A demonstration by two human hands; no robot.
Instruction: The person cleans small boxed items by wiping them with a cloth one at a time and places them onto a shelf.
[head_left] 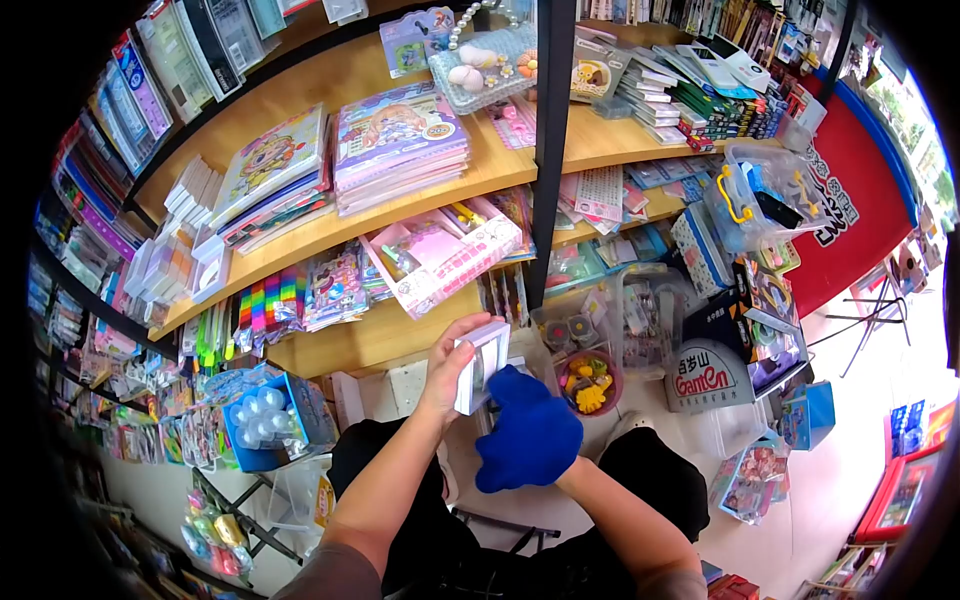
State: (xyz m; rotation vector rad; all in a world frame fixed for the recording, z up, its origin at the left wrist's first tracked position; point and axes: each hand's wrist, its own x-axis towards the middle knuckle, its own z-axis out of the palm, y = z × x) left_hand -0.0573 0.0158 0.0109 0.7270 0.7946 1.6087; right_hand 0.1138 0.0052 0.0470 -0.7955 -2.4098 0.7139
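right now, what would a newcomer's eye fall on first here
Probably the bright blue cloth, low in the middle, hiding the right hand, beside the small pale lilac box in the left hand. Next, perhaps, the large red panel at the upper right, then the round pink tub of yellow pieces just right of the cloth.

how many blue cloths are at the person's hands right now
1: the blue cloth covers the right hand, hiding it, beside the white box in the left hand. Anything beneath its folds may be hidden.
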